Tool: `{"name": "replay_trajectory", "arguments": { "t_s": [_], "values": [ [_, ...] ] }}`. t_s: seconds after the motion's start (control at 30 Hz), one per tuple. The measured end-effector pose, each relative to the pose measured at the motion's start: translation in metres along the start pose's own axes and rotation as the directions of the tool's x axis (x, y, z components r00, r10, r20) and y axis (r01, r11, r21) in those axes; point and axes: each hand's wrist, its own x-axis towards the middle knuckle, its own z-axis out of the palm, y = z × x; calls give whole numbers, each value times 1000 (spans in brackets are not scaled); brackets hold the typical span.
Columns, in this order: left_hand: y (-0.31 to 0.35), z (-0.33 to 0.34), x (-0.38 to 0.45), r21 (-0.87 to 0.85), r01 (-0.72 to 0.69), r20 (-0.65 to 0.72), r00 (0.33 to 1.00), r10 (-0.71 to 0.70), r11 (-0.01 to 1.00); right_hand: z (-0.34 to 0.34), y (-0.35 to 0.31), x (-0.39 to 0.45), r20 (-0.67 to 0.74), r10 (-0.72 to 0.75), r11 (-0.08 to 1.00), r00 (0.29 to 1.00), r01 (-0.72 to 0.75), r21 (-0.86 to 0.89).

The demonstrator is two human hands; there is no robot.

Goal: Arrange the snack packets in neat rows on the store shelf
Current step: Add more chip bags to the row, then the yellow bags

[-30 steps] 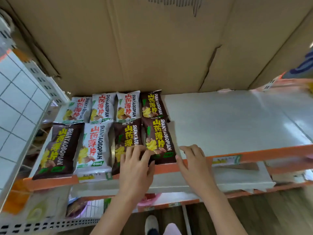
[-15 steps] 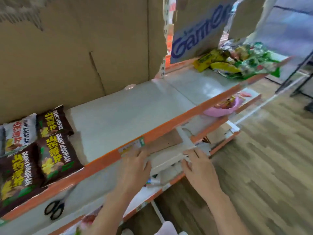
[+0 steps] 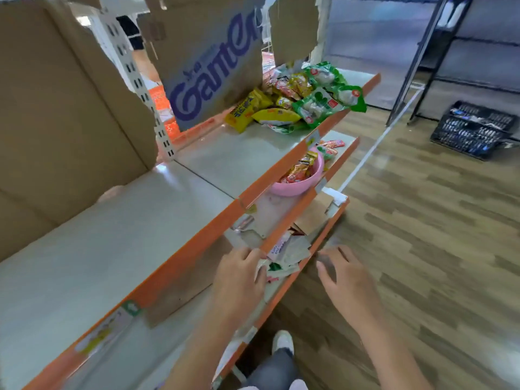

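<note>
A loose heap of snack packets [image 3: 298, 101], yellow, green and red, lies at the far end of the grey store shelf [image 3: 118, 229] with its orange front edge. The near stretch of that shelf is bare. My left hand [image 3: 239, 277] hangs in front of the shelf edge with relaxed fingers and holds nothing. My right hand [image 3: 342, 277] is out over the floor, fingers spread and blurred, also holding nothing. The arranged brown and white packets are out of view.
A pink bowl [image 3: 298, 182] of small packets sits on the lower shelf, with torn cardboard and wrappers [image 3: 284, 257] nearer me. Cardboard panels [image 3: 70, 108] back the shelf. A black crate [image 3: 472, 130] stands on the wooden floor at the far right.
The view has swung right, away from the arranged brown and white packets to the heap at the far end. Both hands have left the shelf edge and moved right, holding nothing.
</note>
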Motion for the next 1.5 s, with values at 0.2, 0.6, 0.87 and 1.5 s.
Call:
{"name": "replay_trajectory", "arguments": {
  "t_s": [0.2,0.6,0.87,1.5],
  "values": [
    [16,36,109,-34,-10,-9,1000,10,999,-23,43,77,-32,105,994,994,-105,-28],
    [33,88,273,-52,-85,60,994,88,995,-52,112,221,-60,189,982,980,-190,-20],
    [83,140,375,-90,2,-33,999,-5,996,-78,192,328,-17,85,995,996,-85,-45],
    [120,204,569,-85,207,-182,958,-219,975,-86,282,558,146,-144,986,979,129,108]
  ]
}}
